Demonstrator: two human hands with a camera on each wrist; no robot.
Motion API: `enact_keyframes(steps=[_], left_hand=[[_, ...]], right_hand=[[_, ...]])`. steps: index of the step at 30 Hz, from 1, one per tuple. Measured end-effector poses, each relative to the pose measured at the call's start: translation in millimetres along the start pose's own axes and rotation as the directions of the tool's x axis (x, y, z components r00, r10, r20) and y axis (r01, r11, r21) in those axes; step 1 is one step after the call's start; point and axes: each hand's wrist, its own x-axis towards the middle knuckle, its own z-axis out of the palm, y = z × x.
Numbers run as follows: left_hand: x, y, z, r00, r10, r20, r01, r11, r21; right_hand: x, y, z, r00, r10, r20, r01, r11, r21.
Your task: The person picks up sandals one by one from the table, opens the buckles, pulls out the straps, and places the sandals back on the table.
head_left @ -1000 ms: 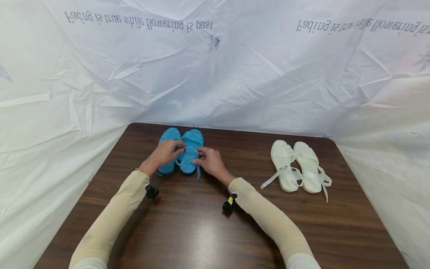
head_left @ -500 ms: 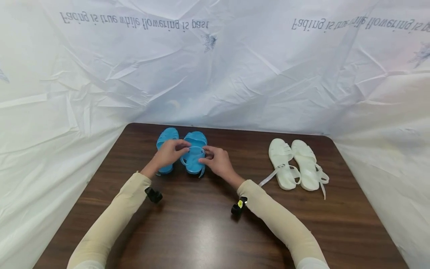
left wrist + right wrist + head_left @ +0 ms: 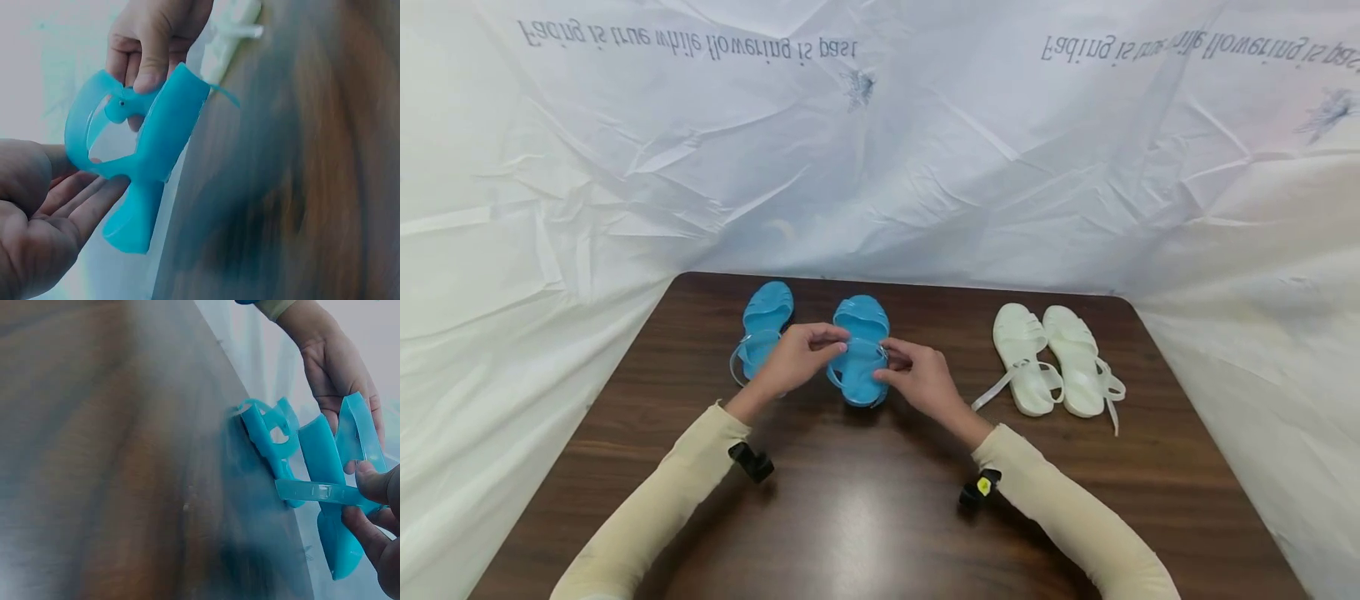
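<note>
In the head view, a blue jelly sandal [image 3: 861, 371] is held between my two hands, its toe pointing to the far edge. My left hand [image 3: 805, 357] pinches the ankle strap on the left side. On the right side, the thumb and fingers of my right hand [image 3: 925, 383] grip the strap near its buckle. The right wrist view shows the loose strap end [image 3: 319, 490] crossing the held sandal. To the left, the matching blue sandal [image 3: 767, 310] lies on the table, partly covered by my left hand.
A pair of white jelly sandals, the left one [image 3: 1021, 354] and the right one [image 3: 1077, 367], lies side by side at the right, straps loose. White printed sheeting [image 3: 880, 167] hangs behind the brown wooden table [image 3: 850, 517] and along its sides.
Both hands have carried one blue sandal to the right, away from its mate, so a gap now parts the two. The grips look the same. The head view has shifted slightly.
</note>
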Motion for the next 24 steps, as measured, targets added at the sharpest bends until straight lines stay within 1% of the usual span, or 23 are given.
enact_keyframes(steps=[4, 9, 11, 13, 19, 24], left_hand=[[-7.9, 9.1, 13.7, 1.0, -0.006, -0.01, 0.005, 0.999, -0.032], [-18.0, 16.1, 28.8, 0.999, 0.03, -0.03, -0.032, 0.997, -0.074], [-22.5, 18.5, 34.0, 0.999, 0.048, -0.021, -0.049, 0.994, -0.096], [-26.9, 20.3, 39.2, 0.999, 0.054, -0.003, -0.054, 0.991, -0.119], [-38.4, 22.9, 55.1, 0.999, 0.021, 0.049, -0.014, 0.99, -0.14], [-48.6, 21.5, 65.8, 0.998, 0.001, 0.067, 0.009, 0.988, -0.154]], right_hand=[[-19.1, -0.7, -10.3, 1.0, 0.011, -0.004, -0.011, 1.0, -0.005], [-40.9, -2.8, -24.0, 1.0, 0.03, 0.002, -0.03, 1.0, -0.002], [-49.3, -3.7, -29.5, 0.999, 0.047, 0.012, -0.047, 0.999, 0.005], [-57.4, -4.7, -34.5, 0.998, 0.061, 0.024, -0.061, 0.998, 0.016], [-78.4, -3.6, -42.1, 0.992, 0.107, 0.064, -0.11, 0.993, 0.045], [-93.3, 1.0, -43.1, 0.986, 0.138, 0.095, -0.143, 0.989, 0.045]])
